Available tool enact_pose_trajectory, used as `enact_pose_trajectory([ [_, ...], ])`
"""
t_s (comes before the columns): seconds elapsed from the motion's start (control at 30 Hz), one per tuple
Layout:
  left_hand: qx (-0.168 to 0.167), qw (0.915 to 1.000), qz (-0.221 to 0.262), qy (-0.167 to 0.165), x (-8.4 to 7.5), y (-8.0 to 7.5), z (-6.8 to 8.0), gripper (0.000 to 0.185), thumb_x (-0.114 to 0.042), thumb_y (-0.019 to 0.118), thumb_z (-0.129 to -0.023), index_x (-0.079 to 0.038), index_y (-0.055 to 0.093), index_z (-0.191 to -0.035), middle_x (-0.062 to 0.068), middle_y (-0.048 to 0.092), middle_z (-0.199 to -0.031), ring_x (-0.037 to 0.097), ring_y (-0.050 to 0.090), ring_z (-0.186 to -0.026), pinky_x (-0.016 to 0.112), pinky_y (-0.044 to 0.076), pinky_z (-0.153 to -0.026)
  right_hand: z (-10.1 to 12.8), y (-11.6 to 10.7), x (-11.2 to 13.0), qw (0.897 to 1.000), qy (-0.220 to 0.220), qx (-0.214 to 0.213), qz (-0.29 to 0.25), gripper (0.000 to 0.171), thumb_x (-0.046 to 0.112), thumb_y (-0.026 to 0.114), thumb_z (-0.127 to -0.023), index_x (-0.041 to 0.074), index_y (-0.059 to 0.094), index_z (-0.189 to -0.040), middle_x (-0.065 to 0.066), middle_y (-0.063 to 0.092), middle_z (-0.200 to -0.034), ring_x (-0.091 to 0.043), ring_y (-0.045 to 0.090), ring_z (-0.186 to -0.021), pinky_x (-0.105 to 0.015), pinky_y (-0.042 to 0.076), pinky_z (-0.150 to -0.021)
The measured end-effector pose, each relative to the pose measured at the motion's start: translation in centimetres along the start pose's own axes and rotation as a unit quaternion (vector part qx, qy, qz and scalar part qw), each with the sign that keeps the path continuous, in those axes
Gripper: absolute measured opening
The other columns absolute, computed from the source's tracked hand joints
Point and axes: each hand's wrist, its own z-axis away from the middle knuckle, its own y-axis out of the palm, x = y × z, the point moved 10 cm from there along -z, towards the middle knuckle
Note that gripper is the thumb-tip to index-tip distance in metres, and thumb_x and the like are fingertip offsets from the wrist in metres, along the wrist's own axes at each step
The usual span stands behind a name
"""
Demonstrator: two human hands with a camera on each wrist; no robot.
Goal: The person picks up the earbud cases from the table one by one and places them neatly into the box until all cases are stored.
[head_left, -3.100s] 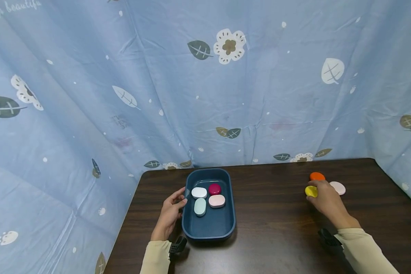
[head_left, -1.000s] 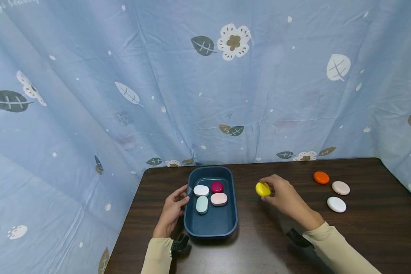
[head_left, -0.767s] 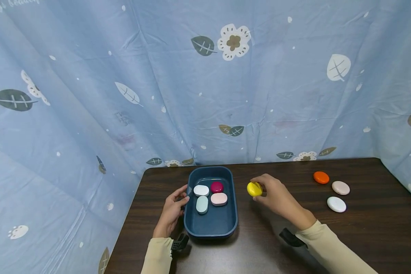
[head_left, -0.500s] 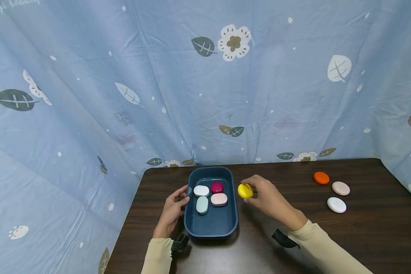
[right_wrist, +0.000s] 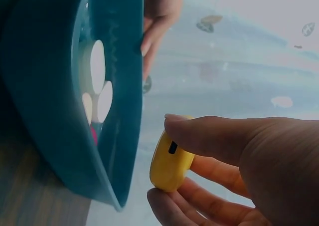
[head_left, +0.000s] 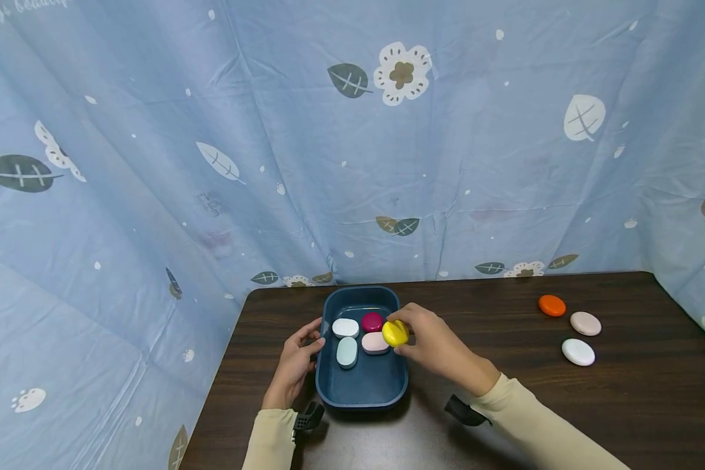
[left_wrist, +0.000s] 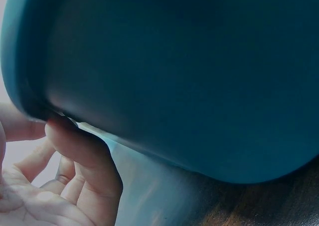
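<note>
While the left hand (head_left: 292, 365) curls its fingers (left_wrist: 82, 158) against the outer wall of the dark blue oval plastic tray (head_left: 361, 390) to brace it, the right hand (head_left: 431, 344) pinches a small yellow rounded plastic case (head_left: 395, 333) between thumb and fingertips just over the tray's right rim, beside the pebble-like cases already inside.

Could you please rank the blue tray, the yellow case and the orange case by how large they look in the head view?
1. blue tray, clearly largest.
2. yellow case and orange case look about alike; the yellow one is lifted nearer the camera, so I won't rank them.
</note>
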Motion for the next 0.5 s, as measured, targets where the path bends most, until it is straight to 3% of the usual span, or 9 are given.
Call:
enact_pose_trajectory([
  [0.5,0.001,1.0000,0.001,0.002,-0.1,0.0,0.1,0.046,-0.002,0.057,-0.106,-0.005,0.056,-0.152,0.009,0.051,-0.113,0.024,0.052,-0.095,0.029,0.046,-0.063,-1.2,3.4,1.5,0.998,-0.019,0.066,-0.001,0.047,-0.002,0.091,-0.078,-0.003,0.073,-0.122,-0.012,0.068,-0.112,-0.023,0.062,-0.095,-0.044,0.061,-0.089],
])
